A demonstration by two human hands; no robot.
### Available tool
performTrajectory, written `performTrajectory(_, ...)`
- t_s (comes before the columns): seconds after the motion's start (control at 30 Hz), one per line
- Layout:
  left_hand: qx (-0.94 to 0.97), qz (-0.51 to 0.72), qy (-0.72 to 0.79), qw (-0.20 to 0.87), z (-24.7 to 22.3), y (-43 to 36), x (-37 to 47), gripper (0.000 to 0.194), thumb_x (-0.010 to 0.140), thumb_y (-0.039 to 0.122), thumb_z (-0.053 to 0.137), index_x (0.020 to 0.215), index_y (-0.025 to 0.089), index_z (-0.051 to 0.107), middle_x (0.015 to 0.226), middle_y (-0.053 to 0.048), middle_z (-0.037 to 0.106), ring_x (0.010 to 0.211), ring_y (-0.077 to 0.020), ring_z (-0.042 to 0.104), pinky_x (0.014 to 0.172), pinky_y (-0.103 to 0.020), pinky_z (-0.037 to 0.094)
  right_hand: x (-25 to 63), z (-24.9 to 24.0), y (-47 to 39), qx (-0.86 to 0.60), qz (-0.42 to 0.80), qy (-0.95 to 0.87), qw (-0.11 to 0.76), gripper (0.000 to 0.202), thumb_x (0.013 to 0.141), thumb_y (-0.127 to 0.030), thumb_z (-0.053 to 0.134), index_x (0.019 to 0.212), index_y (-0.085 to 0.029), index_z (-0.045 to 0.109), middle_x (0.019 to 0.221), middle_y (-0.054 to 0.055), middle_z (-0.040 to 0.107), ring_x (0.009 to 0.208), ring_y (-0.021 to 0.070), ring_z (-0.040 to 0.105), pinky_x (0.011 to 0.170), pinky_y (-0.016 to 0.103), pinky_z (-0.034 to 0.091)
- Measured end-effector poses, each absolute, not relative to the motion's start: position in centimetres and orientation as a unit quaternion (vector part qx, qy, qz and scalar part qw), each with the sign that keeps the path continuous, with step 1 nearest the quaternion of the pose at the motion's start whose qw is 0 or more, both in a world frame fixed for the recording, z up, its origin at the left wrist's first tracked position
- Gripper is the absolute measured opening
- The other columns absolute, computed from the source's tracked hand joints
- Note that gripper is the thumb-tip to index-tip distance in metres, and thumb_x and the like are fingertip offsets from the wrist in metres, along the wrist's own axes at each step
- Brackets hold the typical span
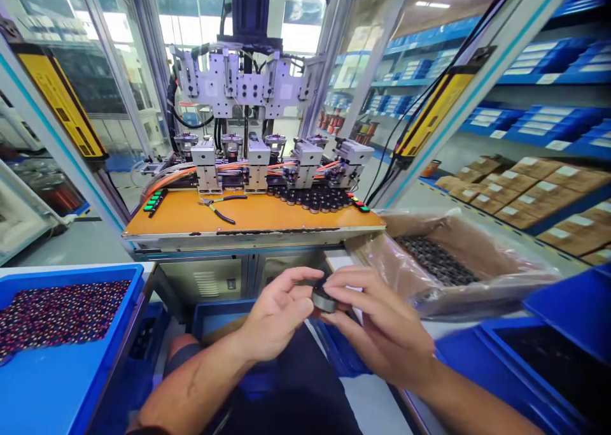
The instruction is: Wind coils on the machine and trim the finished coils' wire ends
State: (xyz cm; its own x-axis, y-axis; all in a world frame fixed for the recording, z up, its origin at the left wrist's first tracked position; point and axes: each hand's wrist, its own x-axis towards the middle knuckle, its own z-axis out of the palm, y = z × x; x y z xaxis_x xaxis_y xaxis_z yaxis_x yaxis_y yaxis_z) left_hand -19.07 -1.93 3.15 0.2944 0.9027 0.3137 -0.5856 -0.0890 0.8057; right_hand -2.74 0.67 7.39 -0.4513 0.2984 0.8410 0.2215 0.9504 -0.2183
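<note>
Between both hands, above my lap, is a small dark round part with a grey metal rim (324, 299); its exact kind I cannot make out. My left hand (281, 307) pinches it from the left with thumb and fingers. From the right, my right hand (377, 317) grips the same part, fingers over its top and thumb below. The fingers cover much of its surface. Beyond the hands, several similar dark round parts (315, 199) stand grouped on the orange worktop (181, 221), beside a pair of pliers (222, 207) with yellow-black handles.
A machine with metal fixtures (258, 161) stands behind the worktop. At the left is a blue tray (71, 374) of small dark pieces. A plastic-lined carton (496, 256) with dark parts sits at the right, near a blue bin (470, 358). Yellow bars (436, 113) flank the frame.
</note>
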Motion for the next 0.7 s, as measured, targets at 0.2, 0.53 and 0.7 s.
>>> performTrajectory(0.2,0.664,0.617,0.29,0.306,3.6,0.4,-21.5,0.025,0.083,0.026,0.072,0.108,0.022,0.073,0.104,-0.009,0.072,0.096,-0.0191,0.067,0.086,-0.031,0.053,-3.5,7.1,3.0,-0.144,0.039,-0.861,0.486,0.029,0.088,-0.009,0.057,0.116,-0.018,0.059,0.092,0.008,0.065,0.087,0.0196,0.063,0.073,0.035,0.057)
performTrajectory(0.53,0.49,0.617,0.481,0.385,-1.0,3.3,-22.4,0.039,0.084,0.03,0.068,0.122,0.021,0.064,0.126,-0.012,0.065,0.105,-0.0197,0.066,0.091,-0.034,0.053,-5.1,3.2,12.9,-0.211,-0.009,-0.858,0.467,0.009,0.094,-0.019,0.058,0.1,-0.016,0.064,0.089,0.008,0.065,0.082,0.0172,0.064,0.071,0.031,0.056)
performTrajectory(0.7,0.385,0.589,0.562,0.435,-7.1,2.1,-24.2,0.062,0.078,0.035,0.074,0.134,0.021,0.051,0.125,-0.013,0.063,0.098,-0.0183,0.067,0.09,-0.035,0.052,-3.4,1.4,21.4,-0.25,-0.094,-0.856,0.442,0.013,0.092,-0.023,0.059,0.095,-0.015,0.069,0.093,0.011,0.07,0.091,0.0253,0.064,0.079,0.044,0.054)
